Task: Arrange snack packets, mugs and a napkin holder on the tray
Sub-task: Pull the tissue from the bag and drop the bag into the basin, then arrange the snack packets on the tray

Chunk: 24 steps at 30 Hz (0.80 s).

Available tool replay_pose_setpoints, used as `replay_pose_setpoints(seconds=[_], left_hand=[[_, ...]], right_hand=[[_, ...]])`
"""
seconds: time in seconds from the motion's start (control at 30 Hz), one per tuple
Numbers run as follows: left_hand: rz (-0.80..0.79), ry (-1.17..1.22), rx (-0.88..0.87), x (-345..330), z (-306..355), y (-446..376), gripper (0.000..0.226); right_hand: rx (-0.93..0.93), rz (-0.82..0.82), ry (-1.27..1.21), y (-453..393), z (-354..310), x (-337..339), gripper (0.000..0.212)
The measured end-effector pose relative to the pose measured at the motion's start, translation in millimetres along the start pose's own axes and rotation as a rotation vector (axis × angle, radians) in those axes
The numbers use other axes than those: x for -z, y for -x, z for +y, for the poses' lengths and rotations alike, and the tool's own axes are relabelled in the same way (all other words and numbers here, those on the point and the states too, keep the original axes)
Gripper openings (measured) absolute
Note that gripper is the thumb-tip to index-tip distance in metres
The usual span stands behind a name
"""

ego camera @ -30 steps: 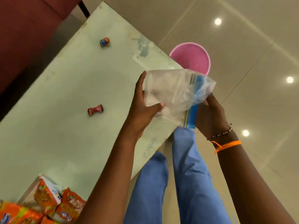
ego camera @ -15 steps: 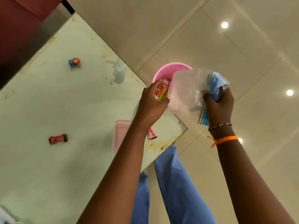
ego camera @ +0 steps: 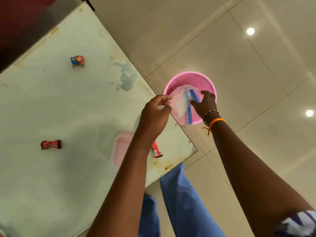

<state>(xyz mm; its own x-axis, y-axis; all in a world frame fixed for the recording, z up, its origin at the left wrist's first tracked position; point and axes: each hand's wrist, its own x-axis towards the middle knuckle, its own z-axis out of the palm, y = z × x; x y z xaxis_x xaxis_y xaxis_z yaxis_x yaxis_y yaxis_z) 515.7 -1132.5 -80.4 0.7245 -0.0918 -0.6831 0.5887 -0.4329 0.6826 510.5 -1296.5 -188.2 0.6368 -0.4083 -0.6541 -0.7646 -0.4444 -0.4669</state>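
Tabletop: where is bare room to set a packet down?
Bare table lies below the red wrapper and between it and the blue-red wrapper. Crowded near the corner: pink lid, red packet, left arm.

A tiled indoor room, perhaps a home or canteen: glossy beige floor tiles (ego camera: 239,82) are reflecting ceiling lights, a worn pale table (ego camera: 51,108) is standing beside a pink bucket (ego camera: 203,77).
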Motion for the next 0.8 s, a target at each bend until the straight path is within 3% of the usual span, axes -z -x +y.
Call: replay_pose_setpoints(seconds=[0.27, 0.37, 0.53, 0.8], left_hand=[[0.098, 0.216, -0.001, 36, -20, 43, 0.021], [0.173, 0.303, -0.017, 63, -37, 74, 0.023], [0.309, 0.435, -0.048, 114, -82, 135, 0.024], [0.483, 0.617, -0.039, 201, -200, 241, 0.022]], right_hand=[[0.189, 0.111, -0.155, 70, -53, -6, 0.022], [0.261, 0.009, -0.313, 127, -81, -24, 0.015], [0.373, -0.197, -0.373, 229, -112, -78, 0.016], [0.440, -0.419, -0.319, 378, -120, -190, 0.024]])
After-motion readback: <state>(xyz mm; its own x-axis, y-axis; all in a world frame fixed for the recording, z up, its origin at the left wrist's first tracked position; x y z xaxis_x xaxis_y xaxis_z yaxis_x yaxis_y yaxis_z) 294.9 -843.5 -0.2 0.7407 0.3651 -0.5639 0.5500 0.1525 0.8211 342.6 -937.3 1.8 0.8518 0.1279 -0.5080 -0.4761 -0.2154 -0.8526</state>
